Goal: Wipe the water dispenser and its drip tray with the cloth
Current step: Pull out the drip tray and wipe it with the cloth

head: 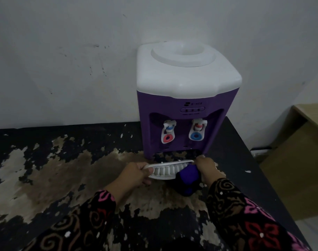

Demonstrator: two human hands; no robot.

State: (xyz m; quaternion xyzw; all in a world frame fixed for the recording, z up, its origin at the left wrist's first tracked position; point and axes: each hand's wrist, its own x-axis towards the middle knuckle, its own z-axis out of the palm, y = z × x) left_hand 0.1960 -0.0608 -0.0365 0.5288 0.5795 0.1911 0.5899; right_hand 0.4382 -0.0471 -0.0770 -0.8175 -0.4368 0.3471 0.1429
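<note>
The white drip tray is out of the machine, just in front of its base and above the surface. The left hand grips the tray's left end, fingers curled under and thumb on top. The right hand clutches a purple cloth, bunched against the tray's right end. Behind them, the purple-and-white water dispenser stands against the white wall, with its red tap and blue tap facing us. The black top is badly peeled.
</note>
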